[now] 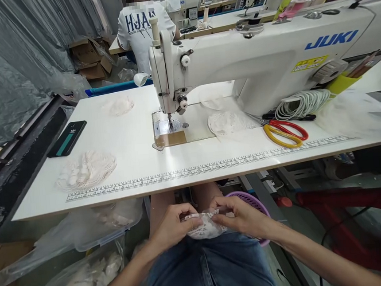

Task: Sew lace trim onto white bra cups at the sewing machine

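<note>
Over my lap, below the table's front edge, a piece of white lace fabric (pixel 206 228) is stretched between my two hands. My left hand (pixel 174 224) pinches its left side between thumb and fingers. On the other side, my right hand (pixel 238 214) grips the lace in the same way. Ahead of them stands a white sewing machine (pixel 216 58), its needle over the metal plate. Another lace piece (pixel 230 122) lies right of the needle. More lace (pixel 88 169) sits in a pile at the table's left front, and a small pale piece (pixel 120 105) is farther back.
Scissors with red and yellow handles (pixel 286 133) lie by a coiled cord (pixel 302 104). A phone (pixel 67 139) rests at the left edge. A ruler strip (pixel 179 171) runs along the front. Below are a purple basket (pixel 261 206) and plastic bags (pixel 85 277). A person (pixel 145 29) sits beyond.
</note>
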`<state>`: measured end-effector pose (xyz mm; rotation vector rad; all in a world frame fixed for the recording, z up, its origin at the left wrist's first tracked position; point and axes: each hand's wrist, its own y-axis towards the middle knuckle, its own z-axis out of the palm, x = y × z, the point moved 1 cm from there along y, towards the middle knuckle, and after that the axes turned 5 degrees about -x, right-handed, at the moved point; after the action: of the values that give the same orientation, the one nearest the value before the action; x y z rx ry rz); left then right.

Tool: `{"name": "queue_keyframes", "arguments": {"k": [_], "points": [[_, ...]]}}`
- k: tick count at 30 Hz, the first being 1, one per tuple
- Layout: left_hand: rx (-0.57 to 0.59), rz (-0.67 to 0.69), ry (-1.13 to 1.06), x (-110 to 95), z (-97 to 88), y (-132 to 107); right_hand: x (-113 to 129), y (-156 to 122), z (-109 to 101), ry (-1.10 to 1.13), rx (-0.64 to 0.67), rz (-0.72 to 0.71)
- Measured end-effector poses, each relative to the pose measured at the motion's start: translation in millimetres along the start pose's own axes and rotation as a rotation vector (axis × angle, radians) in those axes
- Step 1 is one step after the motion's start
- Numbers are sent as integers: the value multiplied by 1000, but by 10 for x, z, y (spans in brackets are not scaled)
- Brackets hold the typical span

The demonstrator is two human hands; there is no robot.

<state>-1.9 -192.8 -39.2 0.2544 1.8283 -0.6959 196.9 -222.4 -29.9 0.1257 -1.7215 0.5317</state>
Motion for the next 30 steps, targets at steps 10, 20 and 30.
{"name": "queue_keyframes", "arguments": {"k": [10,20,30], "points": [[53,44,-11,-90,-198,-137,132,8,-60,-175,-32,-17],[5,158,-39,-166,51,114,224,-68,-138,-309,-23,-78],[-36,8,4,-204,-35,54,265,17,-156,-411,7,-116]]}}
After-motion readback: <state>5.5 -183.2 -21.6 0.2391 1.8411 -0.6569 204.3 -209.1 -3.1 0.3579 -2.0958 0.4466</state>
